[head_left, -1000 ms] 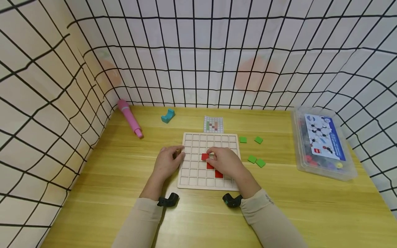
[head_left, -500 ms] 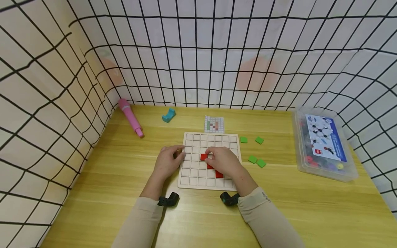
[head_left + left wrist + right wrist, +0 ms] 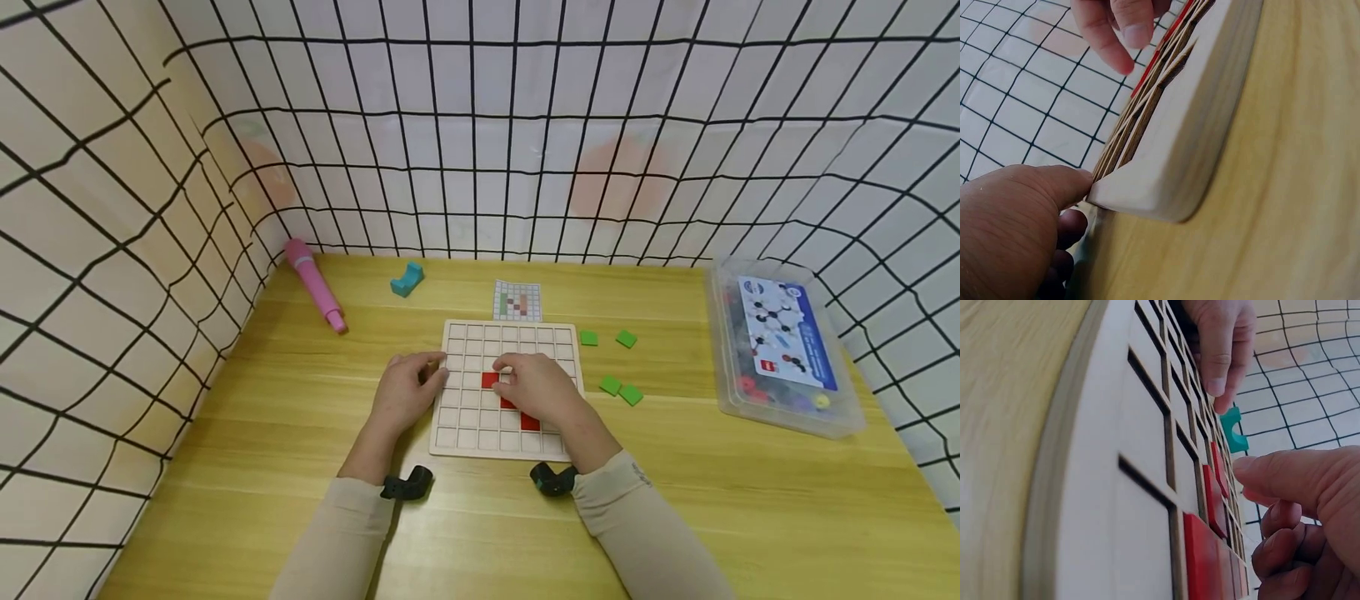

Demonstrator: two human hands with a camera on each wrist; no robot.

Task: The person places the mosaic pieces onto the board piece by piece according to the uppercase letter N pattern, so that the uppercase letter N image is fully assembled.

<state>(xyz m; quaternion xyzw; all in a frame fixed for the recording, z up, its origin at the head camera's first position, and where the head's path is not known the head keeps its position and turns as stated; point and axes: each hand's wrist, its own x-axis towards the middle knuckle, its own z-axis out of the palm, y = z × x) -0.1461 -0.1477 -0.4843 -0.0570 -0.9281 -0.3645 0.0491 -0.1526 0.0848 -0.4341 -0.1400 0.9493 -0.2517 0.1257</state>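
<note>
A wooden grid board (image 3: pixel 468 418) lies on the table with red square tiles in its cells. My right hand (image 3: pixel 545 388) is over the board, thumb and index finger spread beside a red tile (image 3: pixel 490 380). In the right wrist view that red tile (image 3: pixel 1219 469) sits in a cell, a small gap from the thumb tip. Two more red tiles (image 3: pixel 529 422) run diagonally toward the near right, partly under the hand. My left hand (image 3: pixel 405 390) touches the board's left edge with thumb and index finger; its thumb (image 3: pixel 1066 184) meets the corner in the left wrist view.
A small card with a coloured grid pattern (image 3: pixel 517 302) lies behind the board. Several green tiles (image 3: pixel 632 395) are to its right. A pink microphone-shaped item (image 3: pixel 317 285), a teal curved block (image 3: pixel 407 279) and a lidded plastic box (image 3: pixel 783 350) stand farther out. Black wire mesh (image 3: pixel 512 117) surrounds the table.
The farthest red tile has shifted slightly left on the board, and my right hand has moved a little left with it. My left hand has stayed at the board's edge.
</note>
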